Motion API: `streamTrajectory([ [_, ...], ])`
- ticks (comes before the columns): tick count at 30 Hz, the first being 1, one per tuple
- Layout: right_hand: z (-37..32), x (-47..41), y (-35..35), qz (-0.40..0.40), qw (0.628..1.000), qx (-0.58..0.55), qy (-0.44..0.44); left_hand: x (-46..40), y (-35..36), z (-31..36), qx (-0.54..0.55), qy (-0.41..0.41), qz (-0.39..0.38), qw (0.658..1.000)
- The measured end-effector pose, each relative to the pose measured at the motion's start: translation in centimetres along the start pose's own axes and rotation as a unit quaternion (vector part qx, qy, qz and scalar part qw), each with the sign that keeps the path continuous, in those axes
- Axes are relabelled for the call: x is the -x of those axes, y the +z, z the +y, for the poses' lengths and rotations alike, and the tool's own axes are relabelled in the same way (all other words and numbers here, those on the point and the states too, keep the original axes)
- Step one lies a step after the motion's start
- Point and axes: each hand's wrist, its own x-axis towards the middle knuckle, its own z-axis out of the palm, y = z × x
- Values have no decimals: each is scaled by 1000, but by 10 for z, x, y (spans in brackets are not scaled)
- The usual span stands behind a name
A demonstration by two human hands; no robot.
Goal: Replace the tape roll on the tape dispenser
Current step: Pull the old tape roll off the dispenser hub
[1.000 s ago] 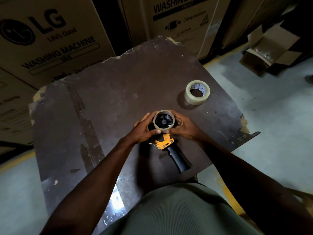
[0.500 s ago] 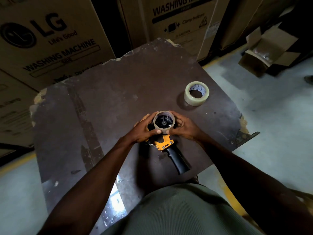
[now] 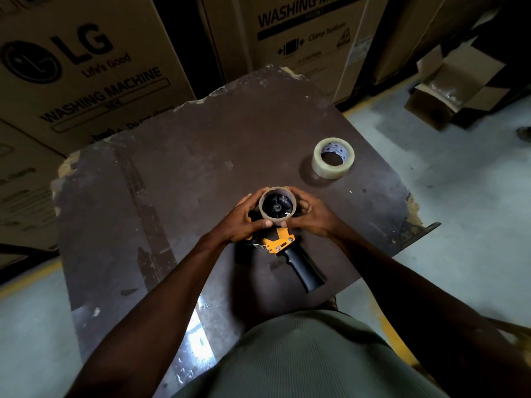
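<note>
Left hand (image 3: 240,221) and right hand (image 3: 311,215): fingers curled around the nearly spent tape core (image 3: 277,206), one on each side, at frame centre. Core sits on the yellow tape dispenser (image 3: 283,245), black handle pointing lower right. Fresh clear tape roll (image 3: 333,158): flat on the dark surface (image 3: 172,182), upper right, well apart from the hands.

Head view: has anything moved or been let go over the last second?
Almost nothing changed. Both hands, left hand and right hand, stay cupped around the empty core on the tape dispenser, with no clear lift. The new tape roll stays untouched on the table.
</note>
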Motion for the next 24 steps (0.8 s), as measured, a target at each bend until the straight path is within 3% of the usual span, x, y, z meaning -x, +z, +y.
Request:
streamTrajectory([
  [12,2,-3,-4,34,999,20,23,9,1,16,23,-34,-2,999],
  [19,0,1,-7,56,991,123,6,15,-2,29,-164,-40,49,984],
  [24,-7,9,-18,92,969,226,-42,14,7,51,-198,-12,59,978],
])
